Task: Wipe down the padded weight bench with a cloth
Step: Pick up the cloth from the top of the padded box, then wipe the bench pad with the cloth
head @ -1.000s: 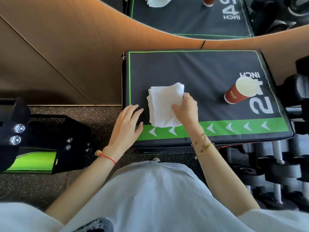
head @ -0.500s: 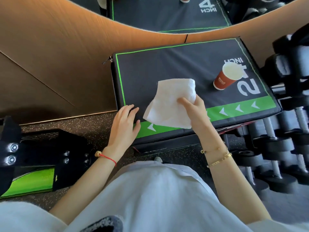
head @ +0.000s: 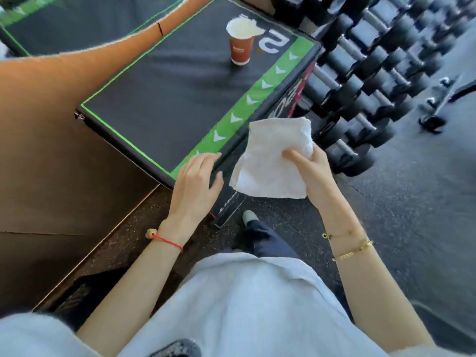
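A white cloth (head: 270, 161) hangs in the air in front of the near edge of a black padded box (head: 164, 99) with a green arrow stripe. My right hand (head: 310, 166) grips the cloth's right side, thumb pressed across it. Resting on the box's near corner is my left hand (head: 197, 185), fingers spread, holding nothing. No padded weight bench is clearly in view.
A red paper cup (head: 240, 46) with a white lid stands on the far part of the box. A rack of black dumbbells (head: 373, 81) fills the right side. A wooden wall (head: 51, 150) with a mirror above runs along the left. Dark rubber floor (head: 412, 202) lies to the right.
My right hand has lifted the cloth off the box top and carried it past the near edge. My view has swung to the right. The left hand stays at the box corner.
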`<state>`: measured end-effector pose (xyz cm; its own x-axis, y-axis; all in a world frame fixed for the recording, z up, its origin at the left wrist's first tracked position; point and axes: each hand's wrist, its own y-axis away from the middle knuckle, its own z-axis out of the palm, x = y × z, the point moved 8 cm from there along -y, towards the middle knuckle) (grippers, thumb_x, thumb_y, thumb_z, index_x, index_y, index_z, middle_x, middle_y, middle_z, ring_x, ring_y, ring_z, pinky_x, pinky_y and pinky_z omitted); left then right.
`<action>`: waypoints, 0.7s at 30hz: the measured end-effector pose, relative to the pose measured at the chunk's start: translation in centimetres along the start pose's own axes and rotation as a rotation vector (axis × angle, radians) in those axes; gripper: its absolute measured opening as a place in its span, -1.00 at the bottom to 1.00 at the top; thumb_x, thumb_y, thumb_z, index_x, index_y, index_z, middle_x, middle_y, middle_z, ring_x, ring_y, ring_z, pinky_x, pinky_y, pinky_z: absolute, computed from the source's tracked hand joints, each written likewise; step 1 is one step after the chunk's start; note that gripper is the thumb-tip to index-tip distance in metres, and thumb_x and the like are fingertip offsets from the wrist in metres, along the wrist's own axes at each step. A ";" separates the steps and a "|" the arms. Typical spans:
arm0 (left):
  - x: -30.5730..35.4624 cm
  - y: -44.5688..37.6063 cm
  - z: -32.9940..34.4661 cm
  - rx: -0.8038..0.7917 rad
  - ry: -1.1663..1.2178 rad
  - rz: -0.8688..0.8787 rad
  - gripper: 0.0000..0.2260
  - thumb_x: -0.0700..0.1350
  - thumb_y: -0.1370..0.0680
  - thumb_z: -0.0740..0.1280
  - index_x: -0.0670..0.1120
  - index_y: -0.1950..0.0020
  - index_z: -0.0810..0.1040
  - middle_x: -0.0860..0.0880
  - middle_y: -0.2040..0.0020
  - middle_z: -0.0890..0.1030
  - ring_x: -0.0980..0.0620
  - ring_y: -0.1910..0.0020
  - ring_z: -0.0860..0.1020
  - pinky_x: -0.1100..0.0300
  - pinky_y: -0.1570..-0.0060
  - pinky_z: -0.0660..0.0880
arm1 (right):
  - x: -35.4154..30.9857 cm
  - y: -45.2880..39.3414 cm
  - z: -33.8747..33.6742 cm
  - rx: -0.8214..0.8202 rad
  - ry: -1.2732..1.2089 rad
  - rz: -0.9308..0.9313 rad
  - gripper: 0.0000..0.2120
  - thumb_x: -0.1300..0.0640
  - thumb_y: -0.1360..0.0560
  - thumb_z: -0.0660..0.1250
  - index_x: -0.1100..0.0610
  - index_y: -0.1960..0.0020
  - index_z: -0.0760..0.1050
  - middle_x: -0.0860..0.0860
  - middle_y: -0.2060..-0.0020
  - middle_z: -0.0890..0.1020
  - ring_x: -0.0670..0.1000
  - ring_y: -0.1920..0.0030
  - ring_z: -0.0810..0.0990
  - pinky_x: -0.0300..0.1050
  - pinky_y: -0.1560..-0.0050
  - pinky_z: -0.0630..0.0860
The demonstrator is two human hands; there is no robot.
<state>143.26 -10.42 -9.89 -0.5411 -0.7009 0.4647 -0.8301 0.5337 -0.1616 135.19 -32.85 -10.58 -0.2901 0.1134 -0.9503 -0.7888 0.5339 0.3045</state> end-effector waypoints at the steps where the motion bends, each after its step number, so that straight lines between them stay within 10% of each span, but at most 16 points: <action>1: 1.1 0.4 0.4 -0.025 0.013 0.039 -0.69 -0.15 -0.58 0.30 -0.12 -0.32 0.52 -0.06 -0.23 0.58 -0.03 -0.25 0.50 0.02 -0.35 0.40 | 0.6 1.4 -1.4 0.040 -0.012 0.006 -0.79 0.27 -0.50 0.37 -0.03 0.00 0.56 -0.02 0.07 0.70 0.03 0.04 0.69 0.01 0.03 0.65; 21: 29.6 14.8 13.2 -0.358 0.136 0.679 -0.68 -0.16 -0.57 0.31 -0.16 -0.33 0.52 -0.09 -0.24 0.59 -0.05 -0.26 0.52 0.03 -0.30 0.44 | 16.2 30.7 -30.2 0.708 -0.284 0.126 -0.78 0.21 -0.47 0.41 -0.03 -0.07 0.56 -0.03 0.02 0.70 0.01 0.00 0.68 -0.06 0.04 0.64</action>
<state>113.17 -29.46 -10.04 -0.8749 -0.1143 0.4706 -0.2164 0.9616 -0.1689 89.94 -39.96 -14.66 -0.1294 0.3687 -0.9205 -0.1965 0.9003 0.3883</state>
